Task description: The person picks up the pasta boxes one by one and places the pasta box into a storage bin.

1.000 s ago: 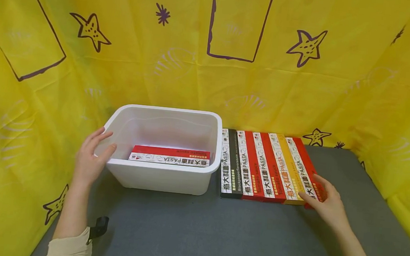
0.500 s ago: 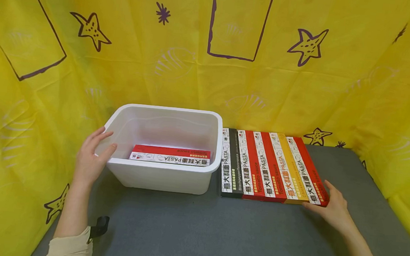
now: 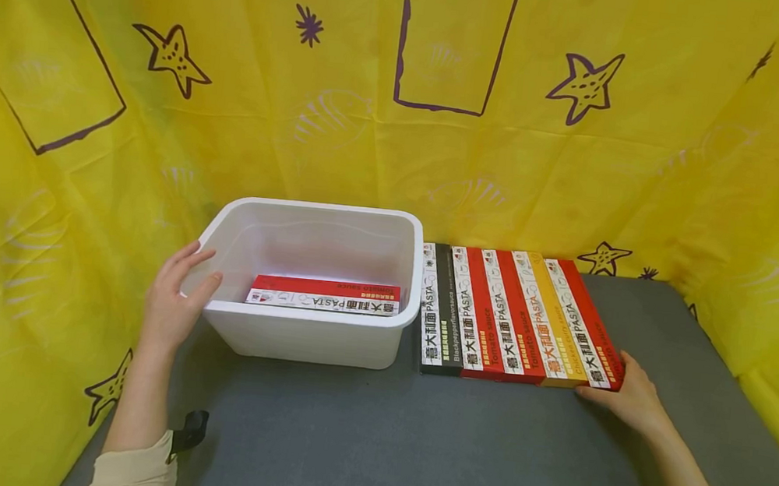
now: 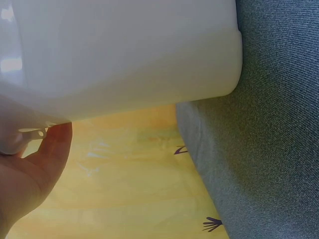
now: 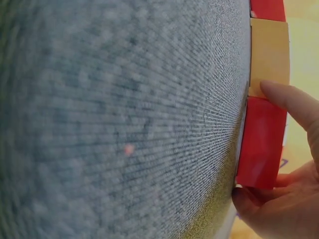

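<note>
Hands (image 3: 173, 296) (image 3: 631, 395) hold bin (image 3: 303, 336), end box (image 3: 583, 324); inner box (image 3: 324, 294) (partly) hidden.

A creased yellow printed cloth (image 3: 383, 164) fills the upper part of the head view and extends down both side edges. Dark-outlined starfish (image 3: 171, 58) are printed at the upper left, upper right, right of centre and lower left of the frame. A dark rectangular figure (image 3: 454, 42) is located at top centre, with a spiky mark (image 3: 309, 25) to its left. A grey tabletop (image 3: 370, 444) occupies the bottom centre. In the right wrist view, a small reddish spot (image 5: 128, 149) appears left of centre.
</note>
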